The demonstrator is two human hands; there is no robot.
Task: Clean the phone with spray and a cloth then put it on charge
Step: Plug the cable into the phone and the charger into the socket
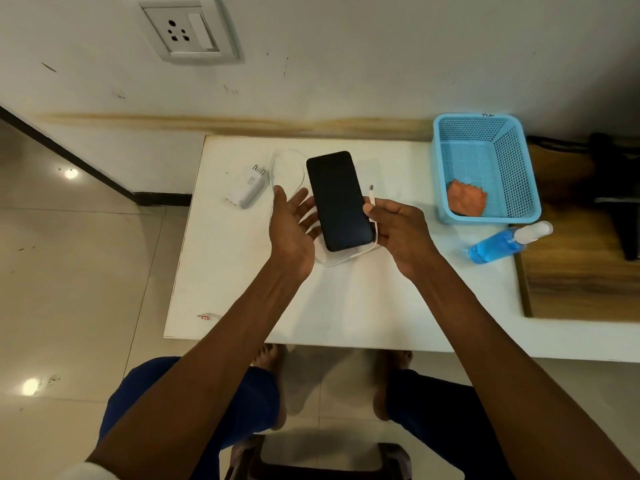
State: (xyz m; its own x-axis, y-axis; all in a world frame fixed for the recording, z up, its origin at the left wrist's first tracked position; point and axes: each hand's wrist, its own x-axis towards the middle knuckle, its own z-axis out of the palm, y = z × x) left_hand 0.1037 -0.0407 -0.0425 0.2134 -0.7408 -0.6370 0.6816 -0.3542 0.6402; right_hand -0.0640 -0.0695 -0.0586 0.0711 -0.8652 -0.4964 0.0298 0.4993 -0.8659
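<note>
The black phone [339, 202], screen up and dark, is above the white table [346, 306]. It lies across the fingers of my left hand [294, 230], which is palm up with the thumb spread wide. My right hand [398, 226] pinches the plug end of the white charging cable [371, 199] right at the phone's right edge. The cable loops under the phone toward the white charger adapter [247, 188], which lies on the table to the left. The blue spray bottle [498, 245] lies on its side at the right. The orange cloth [465, 199] sits in the blue basket [485, 220].
A wall socket [188, 32] is up on the wall at the far left, above the table. A wooden surface [581, 271] adjoins the table on the right. A small red and white scrap [207, 317] lies near the table's front left corner. My legs and a stool [311, 459] are below.
</note>
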